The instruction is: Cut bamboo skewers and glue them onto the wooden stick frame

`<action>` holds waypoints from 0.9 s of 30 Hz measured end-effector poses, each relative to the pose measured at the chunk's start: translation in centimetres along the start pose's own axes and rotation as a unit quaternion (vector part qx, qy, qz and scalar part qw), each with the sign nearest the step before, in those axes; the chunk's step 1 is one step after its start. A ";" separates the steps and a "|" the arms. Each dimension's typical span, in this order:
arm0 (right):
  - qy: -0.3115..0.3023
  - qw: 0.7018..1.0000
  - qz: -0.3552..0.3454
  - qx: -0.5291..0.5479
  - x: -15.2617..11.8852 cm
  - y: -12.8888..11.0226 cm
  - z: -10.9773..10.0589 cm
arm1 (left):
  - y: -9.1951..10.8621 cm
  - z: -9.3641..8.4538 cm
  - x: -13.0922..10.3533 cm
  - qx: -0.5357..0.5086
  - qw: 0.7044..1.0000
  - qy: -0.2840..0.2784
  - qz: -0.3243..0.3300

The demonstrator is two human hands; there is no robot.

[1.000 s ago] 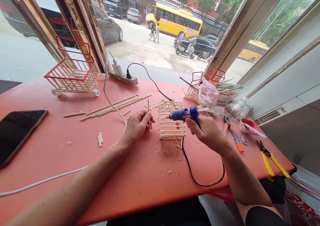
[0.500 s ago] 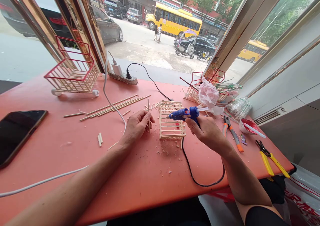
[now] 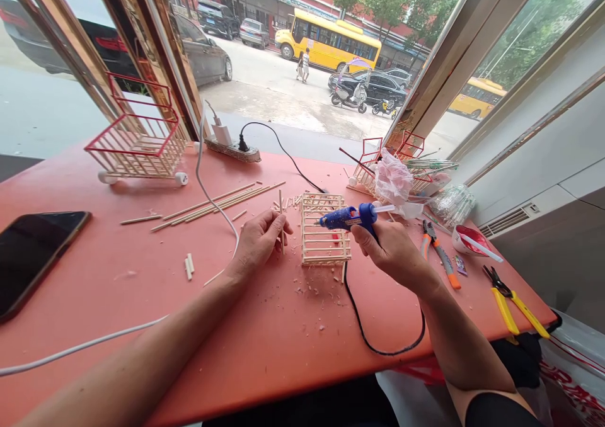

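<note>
While the left hand (image 3: 259, 237) pinches a thin wooden stick (image 3: 280, 204) between thumb and fingers, the right hand (image 3: 388, 245) is wrapped round the handle of a blue glue gun (image 3: 347, 218), whose barrel reaches out to the left of that hand. Both forearms slant inward from the lower corners. The nozzle points toward the left hand — barrel crosswise above a slatted wooden frame (image 3: 325, 249) on the bench (image 3: 265, 339), between the hands — and the stick's long axis runs up and down in view.
</note>
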State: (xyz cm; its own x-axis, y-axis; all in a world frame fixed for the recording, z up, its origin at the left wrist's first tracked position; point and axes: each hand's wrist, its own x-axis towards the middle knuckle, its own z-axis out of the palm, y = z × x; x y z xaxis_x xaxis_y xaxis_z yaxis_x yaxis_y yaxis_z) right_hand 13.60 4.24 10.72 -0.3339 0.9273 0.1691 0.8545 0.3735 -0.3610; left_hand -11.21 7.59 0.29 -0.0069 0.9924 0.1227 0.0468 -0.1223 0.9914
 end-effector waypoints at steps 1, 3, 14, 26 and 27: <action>-0.002 1.000 0.001 0.001 0.0 0.0 0.0 | 0.0 0.0 0.0 -0.002 1.000 0.000 -0.002; -0.006 1.000 0.003 0.006 0.0 -0.1 -0.1 | 0.0 0.0 0.0 -0.004 1.000 0.000 -0.005; -0.004 1.000 0.003 0.019 0.1 0.1 -0.1 | -0.3 -0.1 0.0 -0.014 1.000 -0.005 -0.005; -0.011 1.000 0.004 0.029 0.2 0.1 -0.1 | -0.1 -0.1 0.1 -0.008 1.000 0.002 -0.008; -0.012 0.999 0.006 0.029 0.2 0.1 -0.1 | -0.1 -0.1 0.1 -0.010 1.000 0.003 -0.009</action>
State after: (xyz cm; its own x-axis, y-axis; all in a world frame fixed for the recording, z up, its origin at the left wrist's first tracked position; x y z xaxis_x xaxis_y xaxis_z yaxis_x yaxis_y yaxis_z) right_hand 13.65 4.46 10.80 -0.3345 0.9314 0.1432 0.8338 0.3634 -0.4157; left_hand -11.27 7.67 0.17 -0.0132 0.9943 0.1056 0.0266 -0.1053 0.9941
